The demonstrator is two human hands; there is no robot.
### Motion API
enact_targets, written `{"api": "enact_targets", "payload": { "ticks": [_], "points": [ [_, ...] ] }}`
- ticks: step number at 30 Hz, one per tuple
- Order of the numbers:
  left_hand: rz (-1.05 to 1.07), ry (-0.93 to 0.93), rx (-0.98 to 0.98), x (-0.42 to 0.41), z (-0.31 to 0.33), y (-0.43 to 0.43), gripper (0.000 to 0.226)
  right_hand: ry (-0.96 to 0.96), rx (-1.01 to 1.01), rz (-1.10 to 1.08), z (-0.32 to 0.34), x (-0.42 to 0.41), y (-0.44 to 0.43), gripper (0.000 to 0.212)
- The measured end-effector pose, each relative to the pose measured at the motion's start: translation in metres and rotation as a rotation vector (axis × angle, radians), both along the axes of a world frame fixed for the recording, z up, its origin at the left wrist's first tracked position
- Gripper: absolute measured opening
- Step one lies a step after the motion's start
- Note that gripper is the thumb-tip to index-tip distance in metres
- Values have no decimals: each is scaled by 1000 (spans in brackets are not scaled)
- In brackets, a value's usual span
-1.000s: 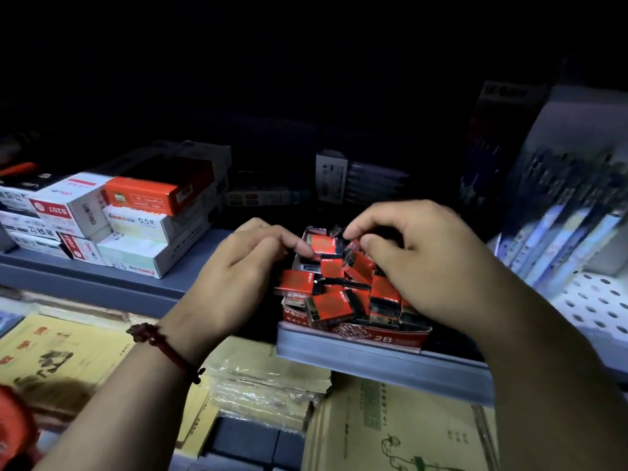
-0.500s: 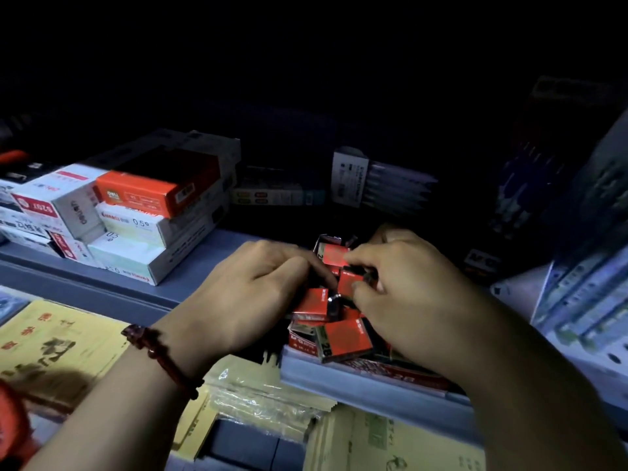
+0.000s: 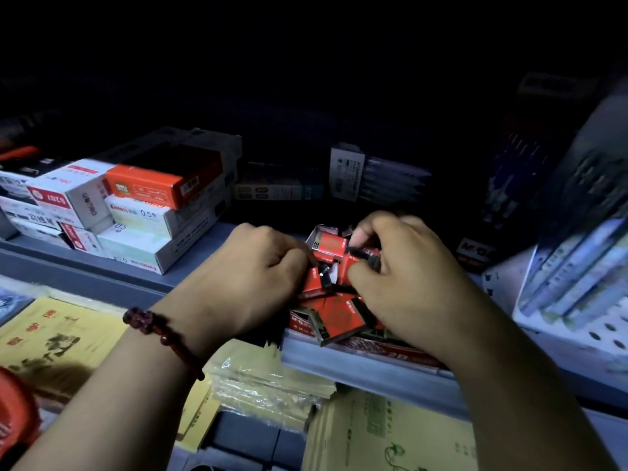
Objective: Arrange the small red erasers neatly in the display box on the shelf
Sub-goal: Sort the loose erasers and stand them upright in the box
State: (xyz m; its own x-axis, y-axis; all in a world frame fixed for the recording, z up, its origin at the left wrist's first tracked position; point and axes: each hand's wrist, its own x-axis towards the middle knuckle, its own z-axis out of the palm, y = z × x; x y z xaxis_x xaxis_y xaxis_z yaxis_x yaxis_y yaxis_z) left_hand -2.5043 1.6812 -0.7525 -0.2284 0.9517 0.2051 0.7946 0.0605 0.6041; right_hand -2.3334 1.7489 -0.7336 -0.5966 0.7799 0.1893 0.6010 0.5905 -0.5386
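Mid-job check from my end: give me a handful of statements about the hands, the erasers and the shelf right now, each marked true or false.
1. Both hands are in the display box of red erasers. True.
2. The erasers lie in tidy rows. False: they are jumbled at different angles.
3. The left hand has a dark red beaded bracelet at its wrist. True.
4. The right hand rests on the stacked boxes. False: it is over the erasers, fingers pinching one; the stack sits apart, to the left.
5. The display box stands at the shelf's front edge. True.
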Motion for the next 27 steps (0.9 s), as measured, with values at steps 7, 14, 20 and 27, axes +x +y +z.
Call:
{"api": "enact_targets", "payload": {
  "ticks": [7,14,20,27],
  "points": [
    [-32,-29,43,0,-1,-3,44,165,-6,-22,-6,1,5,11],
    [-50,-22,22,2,3,-7,35,276,-44,-38,-8,0,8,15],
    [-63,-57,35,3,2,-11,40,411,-72,-125,-11,-1,13,16],
    [-44,-85,69,1,-2,-12,38,427,-129,-109,-12,-1,13,10]
  ]
}}
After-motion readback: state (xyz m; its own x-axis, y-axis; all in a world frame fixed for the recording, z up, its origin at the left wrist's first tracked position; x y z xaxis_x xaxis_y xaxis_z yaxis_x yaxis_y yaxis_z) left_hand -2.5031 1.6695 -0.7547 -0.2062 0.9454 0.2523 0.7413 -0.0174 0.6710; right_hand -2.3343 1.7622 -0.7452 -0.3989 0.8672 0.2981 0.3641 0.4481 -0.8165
